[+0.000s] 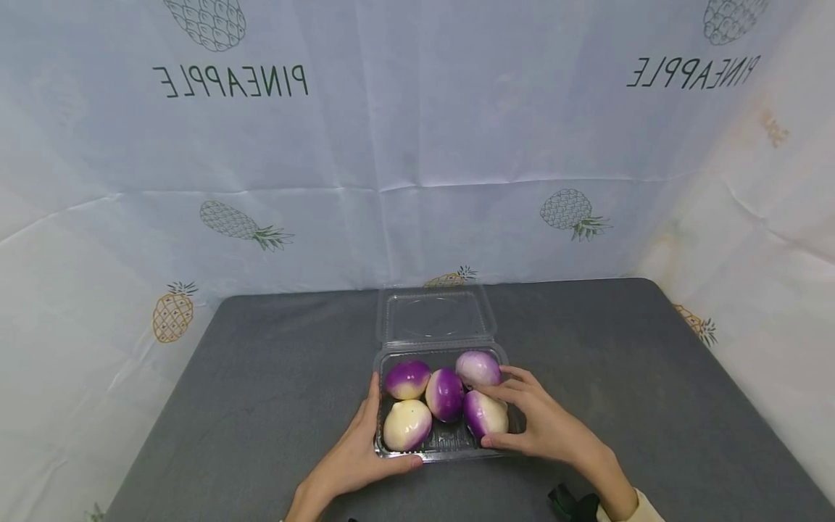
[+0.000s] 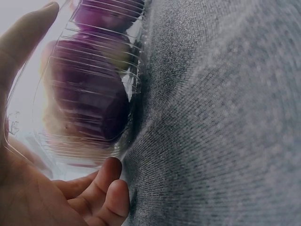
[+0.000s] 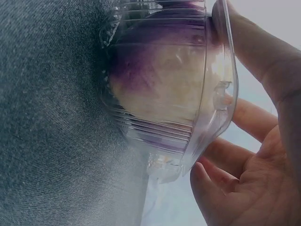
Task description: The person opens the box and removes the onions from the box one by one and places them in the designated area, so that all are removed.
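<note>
A clear plastic clamshell container [image 1: 450,457] rests on the grey table with its lid [image 1: 435,315] folded back. Several glossy purple-and-cream onions sit in it, one pale purple onion [image 1: 478,368] at the back right and a mostly cream one [image 1: 407,425] at the front left. My left hand [image 1: 355,453] holds the container's front left corner, thumb along the front edge and fingers by the left wall. With index finger and thumb, my right hand [image 1: 538,417] spans the front right onion [image 1: 489,413] and grips it inside the container. Its other fingers lie over the right rim.
The grey tabletop [image 1: 280,406] spreads around the container. A white cloth [image 1: 417,130] printed with pineapples hangs behind it and along both sides. Near the right wrist lies a black strap-like object [image 1: 570,502].
</note>
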The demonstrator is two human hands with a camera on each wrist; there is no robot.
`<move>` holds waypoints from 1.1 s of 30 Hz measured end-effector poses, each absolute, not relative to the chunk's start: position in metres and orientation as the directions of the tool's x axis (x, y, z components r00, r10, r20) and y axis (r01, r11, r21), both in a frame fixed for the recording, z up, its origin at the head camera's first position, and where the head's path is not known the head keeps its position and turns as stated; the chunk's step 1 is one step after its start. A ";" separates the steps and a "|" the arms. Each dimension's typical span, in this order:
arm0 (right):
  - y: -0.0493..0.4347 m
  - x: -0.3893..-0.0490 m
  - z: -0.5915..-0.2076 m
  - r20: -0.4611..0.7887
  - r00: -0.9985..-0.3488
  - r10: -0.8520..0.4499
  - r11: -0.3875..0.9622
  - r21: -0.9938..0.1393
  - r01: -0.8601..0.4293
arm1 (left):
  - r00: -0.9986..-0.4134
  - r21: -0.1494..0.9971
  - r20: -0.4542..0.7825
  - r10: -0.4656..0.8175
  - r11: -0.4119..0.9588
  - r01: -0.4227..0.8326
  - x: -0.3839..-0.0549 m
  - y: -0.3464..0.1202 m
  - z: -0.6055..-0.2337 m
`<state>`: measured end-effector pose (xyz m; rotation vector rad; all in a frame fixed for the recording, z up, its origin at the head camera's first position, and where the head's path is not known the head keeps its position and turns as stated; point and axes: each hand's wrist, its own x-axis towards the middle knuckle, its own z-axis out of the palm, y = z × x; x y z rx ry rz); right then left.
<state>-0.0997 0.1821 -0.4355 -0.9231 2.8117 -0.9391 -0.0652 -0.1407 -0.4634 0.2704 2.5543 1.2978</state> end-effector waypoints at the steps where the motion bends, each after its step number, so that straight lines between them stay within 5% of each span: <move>1: 0.182 -0.100 -0.436 0.139 -0.827 -0.545 0.647 -0.558 -0.519 | -0.948 0.811 -0.146 0.282 0.582 0.049 -0.065 -0.141 -0.464; 20: 0.188 -0.095 -0.432 0.224 -0.835 -0.502 0.635 -0.560 -0.532 | -0.948 0.820 -0.143 0.283 0.571 0.047 -0.065 -0.142 -0.465; 33: 0.195 -0.101 -0.432 0.278 -0.833 -0.478 0.396 -0.778 -0.487 | -0.949 0.818 -0.139 0.282 0.572 0.050 -0.065 -0.141 -0.465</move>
